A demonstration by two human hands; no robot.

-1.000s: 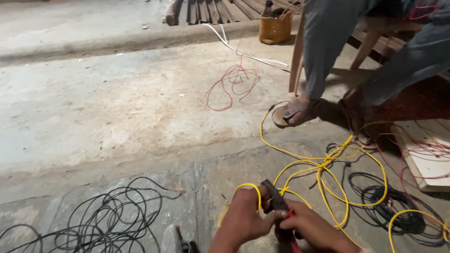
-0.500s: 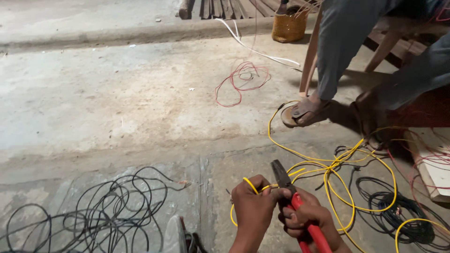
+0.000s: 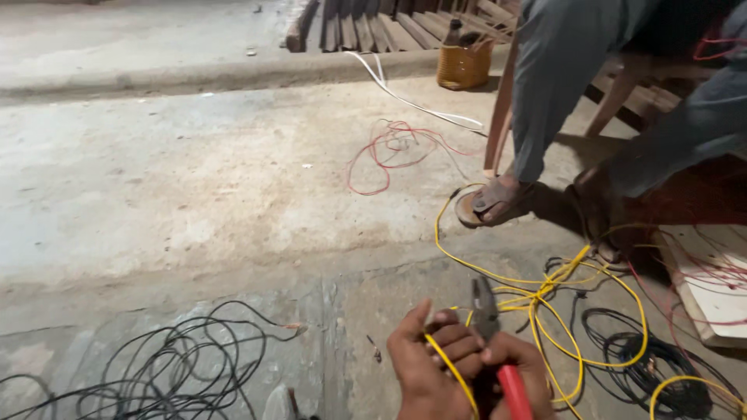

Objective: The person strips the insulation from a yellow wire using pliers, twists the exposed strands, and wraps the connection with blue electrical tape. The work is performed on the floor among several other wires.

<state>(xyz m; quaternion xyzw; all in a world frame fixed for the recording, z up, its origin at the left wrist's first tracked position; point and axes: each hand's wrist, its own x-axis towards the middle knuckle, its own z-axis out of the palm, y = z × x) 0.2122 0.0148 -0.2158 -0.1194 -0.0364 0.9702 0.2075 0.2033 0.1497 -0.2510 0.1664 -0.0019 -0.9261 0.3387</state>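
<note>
At the bottom of the head view, my left hand (image 3: 432,365) pinches a yellow wire (image 3: 451,369) that runs across its fingers. My right hand (image 3: 521,373) grips red-handled pliers (image 3: 490,327), whose dark jaws point up and away beside the left fingers. The two hands touch each other. The yellow wire leads off into a loose tangle (image 3: 545,295) on the concrete floor to the right.
A black wire coil (image 3: 179,365) lies at the lower left, another black coil (image 3: 654,365) at the lower right. Red wire (image 3: 389,152) lies farther off. A seated person's sandalled foot (image 3: 490,202) rests on the yellow wire. A woven basket (image 3: 464,64) and a wooden board (image 3: 716,295) are nearby.
The view has shifted so my hands sit lower in the frame. The hands stay together on the wire and pliers, with less of the red handles showing.
</note>
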